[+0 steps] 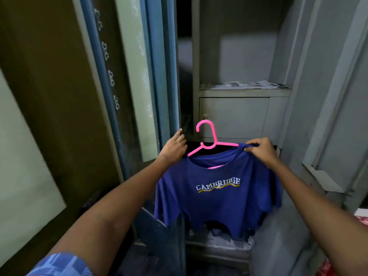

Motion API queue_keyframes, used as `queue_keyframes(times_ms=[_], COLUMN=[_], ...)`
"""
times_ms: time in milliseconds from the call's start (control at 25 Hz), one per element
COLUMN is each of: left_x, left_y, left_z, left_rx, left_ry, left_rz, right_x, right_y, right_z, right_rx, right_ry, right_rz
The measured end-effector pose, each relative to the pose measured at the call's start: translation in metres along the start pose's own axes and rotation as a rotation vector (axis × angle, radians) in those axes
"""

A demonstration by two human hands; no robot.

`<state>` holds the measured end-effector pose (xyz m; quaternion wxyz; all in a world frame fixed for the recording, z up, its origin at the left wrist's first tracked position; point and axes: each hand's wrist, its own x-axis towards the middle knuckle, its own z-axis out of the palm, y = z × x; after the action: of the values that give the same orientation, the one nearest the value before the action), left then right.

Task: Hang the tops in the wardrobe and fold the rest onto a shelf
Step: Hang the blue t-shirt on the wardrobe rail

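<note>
Head view: one blue T-shirt (pixel 215 196) on one pink hanger (pixel 207 140), held at centre before the open grey wardrobe (pixel 235 112). The left hand (pixel 174 148) grips the hanger's left arm at 9 o'clock; the right hand (pixel 258 150) pinches the shirt's shoulder at 3 o'clock. One paper-lined shelf (pixel 245 90) sits at 12 o'clock.

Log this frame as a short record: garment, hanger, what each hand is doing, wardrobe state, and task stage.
garment: blue T-shirt printed CAMBRIDGE, partly on the hanger
hanger: pink plastic hanger, hook up and free, not on any rail
left hand: left hand holds the shirt's shoulder at the hanger's end
right hand: right hand pinches the other shoulder over the hanger arm
wardrobe: grey metal wardrobe, door open; papers on a shelf
stage: shirt being fitted onto hanger, not yet hung
</note>
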<state>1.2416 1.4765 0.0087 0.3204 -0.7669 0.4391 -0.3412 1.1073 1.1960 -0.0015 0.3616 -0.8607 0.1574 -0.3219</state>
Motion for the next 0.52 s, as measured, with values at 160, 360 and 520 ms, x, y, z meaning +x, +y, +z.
queue_keyframes(times_ms=[160,360,520], left_x=[-0.065,-0.154,-0.21], left_y=[-0.002,-0.011,-0.033], left_z=[-0.007,0.002,0.005], left_rx=[0.0,-0.008,-0.192], left_ry=[0.103,0.186,0.176], left_rz=[-0.121,-0.37,-0.857], right_x=[-0.013,-0.023,-0.03], right_y=[-0.019,-0.044,-0.077], right_z=[0.018,0.054,0.088], right_rx=[0.059,0.163,0.192], right_ry=[-0.109,-0.188,-0.273], right_rz=[-0.087,-0.108,-0.132])
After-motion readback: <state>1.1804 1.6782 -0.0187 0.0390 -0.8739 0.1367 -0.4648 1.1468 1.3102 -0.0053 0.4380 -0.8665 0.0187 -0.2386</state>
